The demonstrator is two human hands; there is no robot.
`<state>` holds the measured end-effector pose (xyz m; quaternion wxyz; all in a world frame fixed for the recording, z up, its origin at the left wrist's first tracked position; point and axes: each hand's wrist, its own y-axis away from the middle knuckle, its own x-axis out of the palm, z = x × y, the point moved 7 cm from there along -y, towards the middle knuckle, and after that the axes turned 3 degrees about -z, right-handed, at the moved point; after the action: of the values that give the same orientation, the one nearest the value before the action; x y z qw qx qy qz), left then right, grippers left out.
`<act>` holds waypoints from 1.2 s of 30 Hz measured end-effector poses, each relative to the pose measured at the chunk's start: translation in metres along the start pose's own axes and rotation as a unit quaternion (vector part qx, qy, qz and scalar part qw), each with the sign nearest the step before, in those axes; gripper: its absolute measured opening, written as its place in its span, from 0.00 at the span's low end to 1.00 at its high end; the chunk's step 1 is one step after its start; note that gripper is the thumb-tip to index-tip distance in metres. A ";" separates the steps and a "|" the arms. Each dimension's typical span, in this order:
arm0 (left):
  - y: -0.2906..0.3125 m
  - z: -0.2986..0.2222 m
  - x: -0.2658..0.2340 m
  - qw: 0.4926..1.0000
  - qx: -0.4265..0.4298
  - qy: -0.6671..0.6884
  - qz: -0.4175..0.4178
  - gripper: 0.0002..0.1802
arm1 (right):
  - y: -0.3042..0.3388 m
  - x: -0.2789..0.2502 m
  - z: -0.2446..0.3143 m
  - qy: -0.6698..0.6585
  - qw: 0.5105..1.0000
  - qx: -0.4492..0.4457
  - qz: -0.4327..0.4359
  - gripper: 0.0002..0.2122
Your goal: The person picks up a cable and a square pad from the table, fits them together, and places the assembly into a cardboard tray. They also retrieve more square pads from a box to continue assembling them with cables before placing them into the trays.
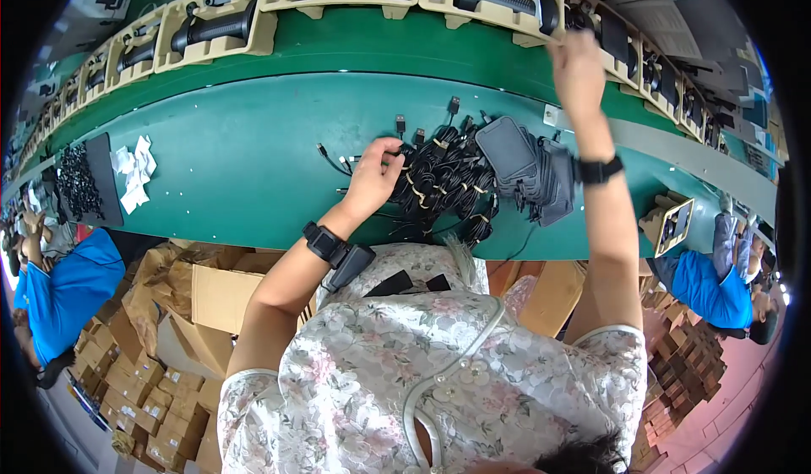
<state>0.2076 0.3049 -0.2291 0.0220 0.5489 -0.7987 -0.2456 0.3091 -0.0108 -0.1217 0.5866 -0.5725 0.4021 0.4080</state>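
My left hand (376,174) is at the left edge of a pile of bundled black USB cables (443,178), its fingers curled in a pinch on one cable. Stretched out to the far right, my right hand (579,73) is over a beige moulded tray (606,35) with black parts in it. Its fingers are smeared by motion, and what they hold, if anything, is hidden. Between my arms, right of the cables, lies a stack of dark grey pouches (528,166). Loose cable plugs (400,124) stick out on the pile's far side.
A row of beige trays (211,30) holding black cylindrical devices runs along the far green belt (338,39). On the green table lie white paper scraps (135,174) and a heap of small black parts (78,182). A metal rail (676,140) crosses at right. People in blue sit either side; cardboard boxes stand behind.
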 end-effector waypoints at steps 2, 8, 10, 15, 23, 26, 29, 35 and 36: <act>0.002 -0.002 -0.003 1.000 0.003 0.003 -0.011 0.14 | 0.048 -0.013 0.045 0.022 0.994 -0.013 0.106 0.17; -0.001 -0.071 0.025 0.923 0.309 -0.226 -0.034 0.17 | 0.129 0.020 0.048 -0.108 0.985 0.039 0.132 0.16; -0.006 -0.084 0.040 0.908 0.351 -0.228 -0.022 0.18 | 0.121 0.018 0.052 -0.148 0.974 0.083 0.150 0.16; -0.020 -0.093 0.065 0.906 0.340 -0.245 0.060 0.18 | 0.111 -0.018 0.108 -0.272 0.939 0.001 0.211 0.13; -0.030 -0.078 0.058 0.958 -0.019 0.226 0.173 0.18 | 0.106 0.003 0.068 -0.673 0.582 0.438 0.129 0.12; -0.026 -0.085 0.052 0.961 0.034 0.244 0.128 0.16 | 0.051 -0.013 0.025 -0.521 0.778 0.349 -0.044 0.13; -0.017 -0.092 0.009 0.974 0.214 -0.038 -0.058 0.14 | -0.008 -0.004 -0.035 -0.424 0.843 0.291 -0.158 0.13; 0.016 -0.017 -0.077 0.952 0.156 -0.198 -0.175 0.13 | -0.074 0.065 -0.093 -0.432 0.866 0.225 -0.114 0.15; 0.026 -0.002 -0.094 0.944 0.132 -0.219 -0.208 0.13 | -0.082 0.072 -0.096 -0.441 0.863 0.223 -0.104 0.15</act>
<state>0.2225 0.3946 -0.1946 -0.2773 0.6338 -0.6769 -0.2513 0.4105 -0.1068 -0.1634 0.8537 -0.2252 0.1192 0.4542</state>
